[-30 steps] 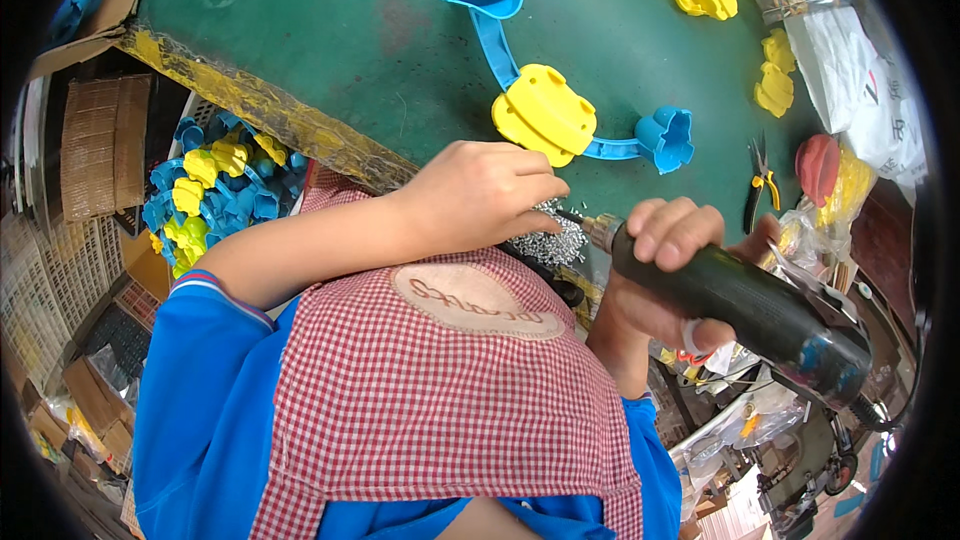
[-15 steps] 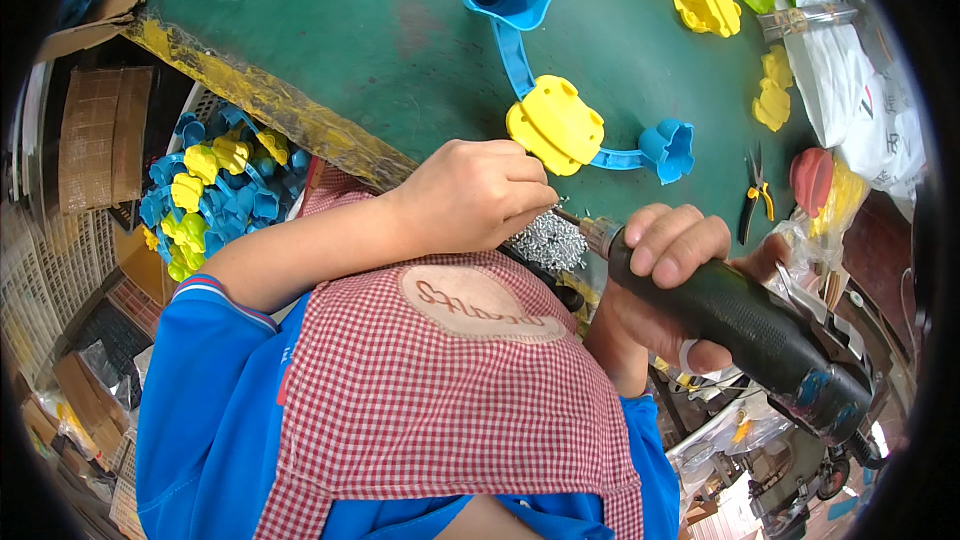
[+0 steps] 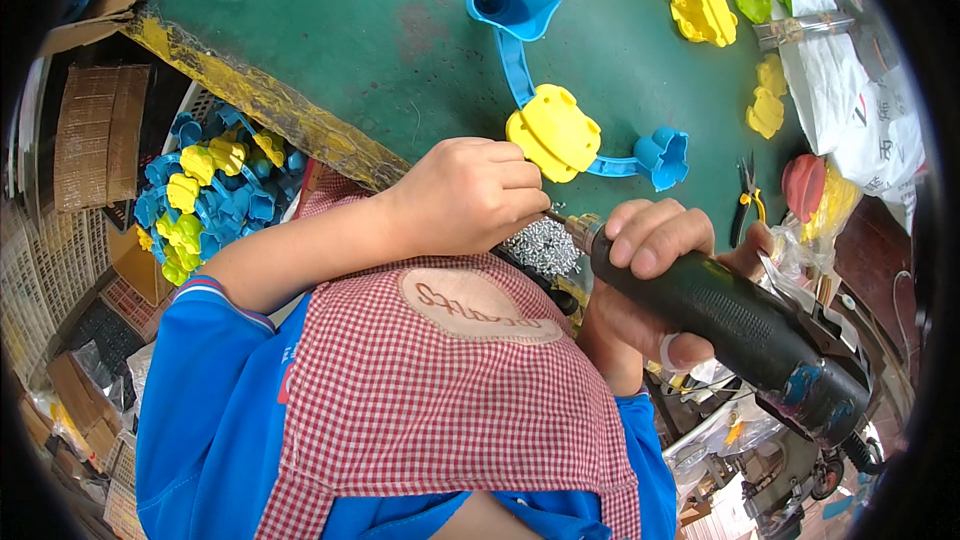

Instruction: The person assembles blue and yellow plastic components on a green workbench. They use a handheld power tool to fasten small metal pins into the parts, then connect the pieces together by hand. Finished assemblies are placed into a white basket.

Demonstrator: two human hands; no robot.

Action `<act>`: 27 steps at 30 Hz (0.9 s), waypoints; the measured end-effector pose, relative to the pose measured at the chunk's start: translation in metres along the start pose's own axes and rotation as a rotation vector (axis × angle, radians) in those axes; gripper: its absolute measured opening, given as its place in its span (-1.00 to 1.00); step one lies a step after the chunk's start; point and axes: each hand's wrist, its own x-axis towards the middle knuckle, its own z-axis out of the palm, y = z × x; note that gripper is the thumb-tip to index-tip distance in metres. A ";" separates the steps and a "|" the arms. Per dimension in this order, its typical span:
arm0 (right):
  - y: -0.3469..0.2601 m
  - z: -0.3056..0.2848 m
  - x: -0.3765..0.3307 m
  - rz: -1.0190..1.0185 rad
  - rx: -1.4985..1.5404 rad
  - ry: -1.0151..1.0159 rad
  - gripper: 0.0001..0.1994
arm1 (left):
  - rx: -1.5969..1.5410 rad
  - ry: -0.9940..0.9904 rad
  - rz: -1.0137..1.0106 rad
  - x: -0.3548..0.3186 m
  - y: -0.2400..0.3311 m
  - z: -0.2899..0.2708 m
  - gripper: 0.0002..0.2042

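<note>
Prob. for steady aim, R hand (image 3: pixel 650 238) wraps its fingers round blk driver (image 3: pixel 735 315), bit at L hand (image 3: pixel 465 195), fingers curled (can't tell what's pinched), screws (image 3: pixel 545 248) v. near, prob. for quick reach, yellow-blue assy (image 3: pixel 555 135) on counter (image 3: pixel 330 60) just beyond.

On the green bench (image 3: pixel 340 50) with a scruffy yellow edge (image 3: pixel 260 92): a blue and yellow plastic piece (image 3: pixel 555 135), a heap of tiny silver bits (image 3: pixel 543 248), more yellow pieces (image 3: pixel 704 12), and yellow-and-black pliers (image 3: pixel 746 204).

Green tabletop (image 3: pixel 320 60) lies open left of the blue-and-yellow part (image 3: pixel 555 135); pliers (image 3: pixel 748 198) and a white bag (image 3: pixel 845 110) crowd the right.
</note>
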 end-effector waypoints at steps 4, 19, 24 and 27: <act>0.006 0.002 0.006 -0.056 -0.103 0.020 -0.11 | 0.019 0.212 -0.151 -0.007 -0.001 -0.012 -0.92; 0.065 0.002 0.048 -0.144 -0.164 -0.025 -0.10 | -0.729 0.356 -0.753 0.002 -0.027 0.003 -0.89; 0.048 0.004 0.049 -0.141 0.028 0.013 -0.04 | -0.098 0.322 -0.367 0.002 -0.027 -0.008 -0.89; 0.039 0.008 0.037 -0.160 0.032 -0.011 -0.04 | 0.155 0.310 -0.012 0.008 -0.030 -0.004 -0.87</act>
